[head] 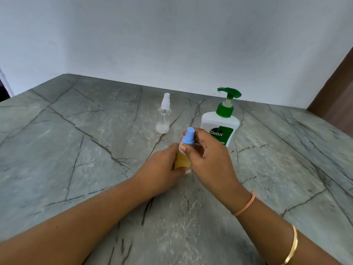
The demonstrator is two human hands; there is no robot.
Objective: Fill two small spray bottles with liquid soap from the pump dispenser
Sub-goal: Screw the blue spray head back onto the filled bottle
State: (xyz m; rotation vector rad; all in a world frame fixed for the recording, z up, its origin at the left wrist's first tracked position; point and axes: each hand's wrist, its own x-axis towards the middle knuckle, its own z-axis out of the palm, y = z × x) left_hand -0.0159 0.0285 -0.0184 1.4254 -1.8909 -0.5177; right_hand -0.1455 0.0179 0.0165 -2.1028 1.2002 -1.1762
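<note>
Left grip [166, 167] holds a small clear spray bottle of amber soap [182, 159]; right grip [208, 155] pinches its blue plastic spray cap [189, 137]. A crookedly threaded cap could leak.

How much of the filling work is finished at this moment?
The blue-capped bottle already holds amber liquid. The left hand grips it while the right hand pinches its cap. The clear bottle behind is nearly empty, top on; it remains to fill from the pump dispenser.
</note>
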